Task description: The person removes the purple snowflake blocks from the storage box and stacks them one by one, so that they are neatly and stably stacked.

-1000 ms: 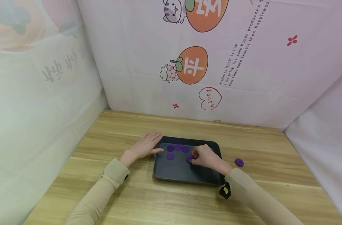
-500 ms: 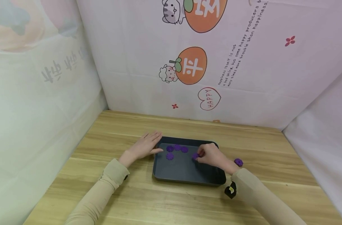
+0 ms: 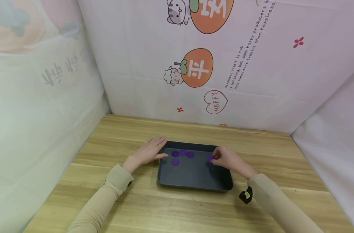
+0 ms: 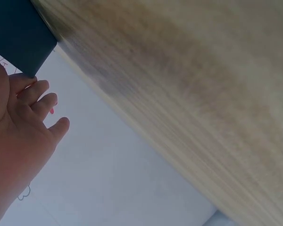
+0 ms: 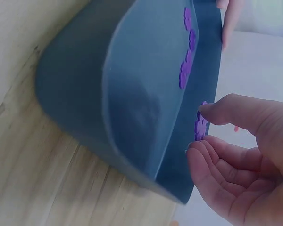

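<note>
My right hand (image 3: 227,159) pinches a small purple notched disc (image 5: 201,123) between thumb and fingertips, over the right part of a dark grey rectangular tray (image 3: 191,176). Toward the tray's back left, several more purple notched discs (image 3: 175,161) lie flat, close to one another. The left hand (image 3: 147,152) rests at the tray's back left corner, fingers extended along the rim and thumb reaching over the inside. In the left wrist view its fingertips meet the tray's edge (image 4: 21,37), with the other fingers loosely bent.
The tray stands on a wood-grain table (image 3: 130,207). A white printed cloth (image 3: 142,81) rises behind the table, with more cloth at both sides. Black wrist gear (image 3: 246,195) hangs below the right sleeve.
The right hand has moved rightward across the tray with the pinched disc. A loose disc on the table at right is now hidden by the right arm. The left hand stays put.
</note>
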Available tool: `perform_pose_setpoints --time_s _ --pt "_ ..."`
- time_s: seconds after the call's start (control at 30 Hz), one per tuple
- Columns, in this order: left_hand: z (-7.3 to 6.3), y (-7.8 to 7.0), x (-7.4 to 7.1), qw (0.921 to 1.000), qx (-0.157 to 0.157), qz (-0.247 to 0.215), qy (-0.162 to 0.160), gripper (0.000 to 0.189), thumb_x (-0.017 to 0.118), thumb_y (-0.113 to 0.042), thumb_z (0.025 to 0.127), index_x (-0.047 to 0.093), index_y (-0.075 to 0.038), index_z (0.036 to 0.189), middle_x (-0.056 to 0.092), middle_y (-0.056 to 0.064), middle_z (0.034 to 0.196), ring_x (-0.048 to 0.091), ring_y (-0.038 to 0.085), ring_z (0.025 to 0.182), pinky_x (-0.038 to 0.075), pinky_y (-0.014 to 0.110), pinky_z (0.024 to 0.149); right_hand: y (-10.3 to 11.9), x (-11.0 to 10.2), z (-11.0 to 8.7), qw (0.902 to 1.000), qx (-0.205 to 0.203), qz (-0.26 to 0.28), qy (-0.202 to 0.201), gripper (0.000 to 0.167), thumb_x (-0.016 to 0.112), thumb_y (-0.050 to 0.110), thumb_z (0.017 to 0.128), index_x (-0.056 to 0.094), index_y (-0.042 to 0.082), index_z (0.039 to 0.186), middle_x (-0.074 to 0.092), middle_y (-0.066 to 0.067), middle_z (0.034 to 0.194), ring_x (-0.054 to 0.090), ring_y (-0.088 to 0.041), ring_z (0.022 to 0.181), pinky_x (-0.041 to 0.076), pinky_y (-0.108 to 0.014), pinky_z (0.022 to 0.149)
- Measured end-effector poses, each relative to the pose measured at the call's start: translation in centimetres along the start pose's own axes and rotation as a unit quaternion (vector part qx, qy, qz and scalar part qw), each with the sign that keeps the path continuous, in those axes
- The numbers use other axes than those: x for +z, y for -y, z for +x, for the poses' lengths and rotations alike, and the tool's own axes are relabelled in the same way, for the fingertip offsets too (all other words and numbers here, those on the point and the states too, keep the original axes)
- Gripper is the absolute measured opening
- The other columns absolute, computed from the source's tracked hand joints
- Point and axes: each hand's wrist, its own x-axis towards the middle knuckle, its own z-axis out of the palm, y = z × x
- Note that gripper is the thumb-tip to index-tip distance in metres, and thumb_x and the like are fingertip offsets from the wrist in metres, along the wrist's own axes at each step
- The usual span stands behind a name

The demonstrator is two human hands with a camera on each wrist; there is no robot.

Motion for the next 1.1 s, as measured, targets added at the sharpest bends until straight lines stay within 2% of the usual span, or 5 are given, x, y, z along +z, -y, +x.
perform_pose_setpoints --time_s 0.27,0.67,0.93,1.1 --pt "0.1 0.1 0.0 1.0000 -0.001 0.000 0.002 0.074 0.050 -0.048 0.101 0.032 0.000 0.154 0.033 0.019 0.160 0.030 0.036 0.150 0.023 0.056 0.124 -1.2 -0.8 -0.7 0.9998 0.014 -0.001 -0.013 0.025 0.077 0.010 0.081 0.068 -0.008 0.095 0.072 -0.015 0.086 0.067 -0.019 0.076 0.059 -0.034 0.069" --pt "0.2 0.1 0.0 1.0000 -0.001 0.002 0.004 0.075 0.051 -0.049 0.100 0.032 0.000 0.154 0.032 0.018 0.161 0.030 0.036 0.150 0.023 0.057 0.123 -2.7 -1.9 -1.9 0.9989 0.041 -0.003 -0.024 0.023 0.076 0.014 0.083 0.069 -0.005 0.095 0.072 -0.013 0.086 0.065 -0.016 0.075 0.057 -0.030 0.064" --pt "0.2 0.2 0.2 1.0000 -0.004 -0.006 0.007 0.076 0.050 -0.050 0.100 0.031 -0.001 0.155 0.030 0.018 0.162 0.028 0.035 0.151 0.021 0.056 0.125 -4.3 -2.4 -2.7 0.9986 0.042 0.001 -0.031 0.024 0.075 0.015 0.084 0.069 -0.005 0.096 0.072 -0.013 0.087 0.066 -0.017 0.078 0.057 -0.031 0.066" --pt "0.4 0.3 0.5 1.0000 -0.003 0.004 0.007 0.076 0.049 -0.052 0.100 0.031 -0.002 0.155 0.031 0.017 0.161 0.029 0.034 0.151 0.022 0.055 0.124 -5.5 -2.7 -3.3 0.9981 0.048 -0.008 -0.038 0.025 0.075 0.015 0.083 0.069 -0.006 0.095 0.072 -0.014 0.086 0.066 -0.019 0.078 0.057 -0.034 0.067"
